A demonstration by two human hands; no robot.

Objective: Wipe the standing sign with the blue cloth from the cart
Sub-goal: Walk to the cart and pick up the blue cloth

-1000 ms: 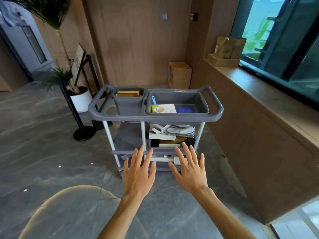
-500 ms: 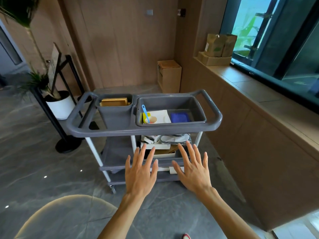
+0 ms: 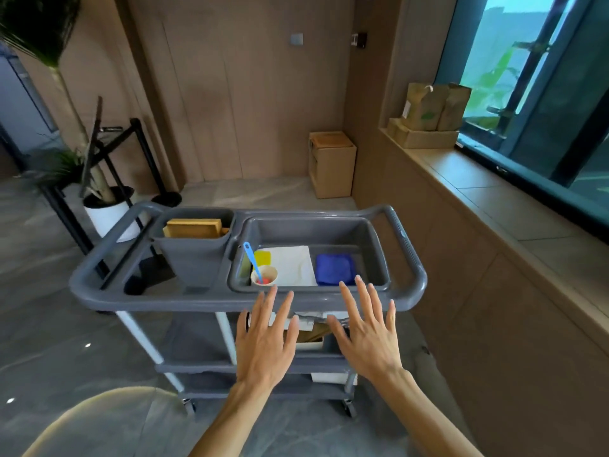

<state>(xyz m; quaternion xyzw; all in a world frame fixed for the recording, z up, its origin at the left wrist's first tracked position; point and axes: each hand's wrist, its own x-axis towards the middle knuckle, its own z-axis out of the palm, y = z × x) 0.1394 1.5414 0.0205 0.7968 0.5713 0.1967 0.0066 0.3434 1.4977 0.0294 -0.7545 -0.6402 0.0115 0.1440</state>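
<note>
A folded blue cloth (image 3: pixel 335 269) lies at the right end of the top tray of a grey cart (image 3: pixel 108 291). My left hand (image 3: pixel 265 341) and my right hand (image 3: pixel 369 334) hover side by side in front of the cart's near rim, fingers straight and spread, holding nothing. My right fingertips reach just short of the cloth. The standing sign (image 3: pixel 90 146), a dark tilted board on a black stand, is at the far left behind the cart, seen nearly edge-on.
The tray also holds a white sheet (image 3: pixel 291 265), a yellow pad (image 3: pixel 262 257) and a paper cup (image 3: pixel 264 276) with a blue spoon. A grey bin (image 3: pixel 194 258) holds wooden boards. A potted plant (image 3: pixel 108 209) stands left; a wooden ledge (image 3: pixel 487 199) runs right.
The cart has come closer and now fills the middle of the view. Both hands stay spread and have risen to the level of the cart's near rim.
</note>
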